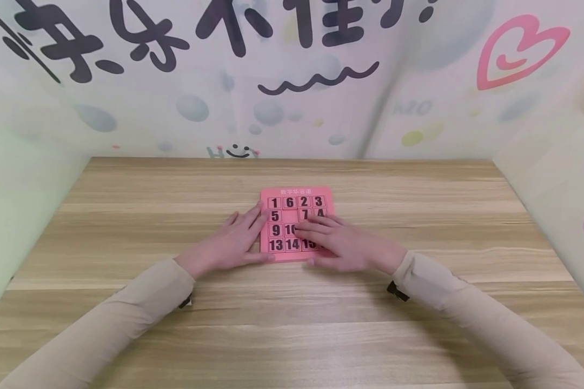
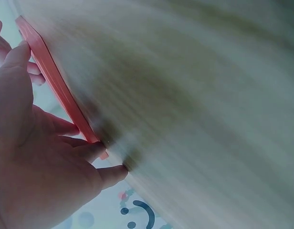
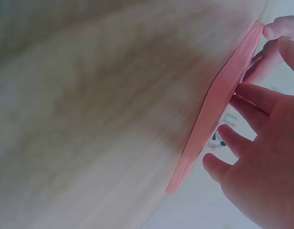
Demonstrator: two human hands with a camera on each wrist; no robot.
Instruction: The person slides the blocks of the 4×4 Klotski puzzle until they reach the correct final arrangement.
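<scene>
A pink number sliding puzzle (image 1: 296, 190) lies flat on the wooden table, its numbers facing me. The top row reads 1, 6, 2, 3. Below the 6 is a vacant slot (image 1: 290, 216), between the tiles 5 and 7. My left hand (image 1: 231, 241) rests along the puzzle's left edge, fingers extended, thumb at the lower left corner. From the right, my right hand (image 1: 347, 243) reaches over the board with its fingertips at the tile 10 and covers several tiles. Both wrist views show the pink frame (image 2: 56, 78) side-on, with fingers at its edge.
The wooden table (image 1: 292, 335) extends around the puzzle on all sides. Behind it stands a white wall (image 1: 151, 119) with dark lettering and a pink heart. Side walls border the table left and right.
</scene>
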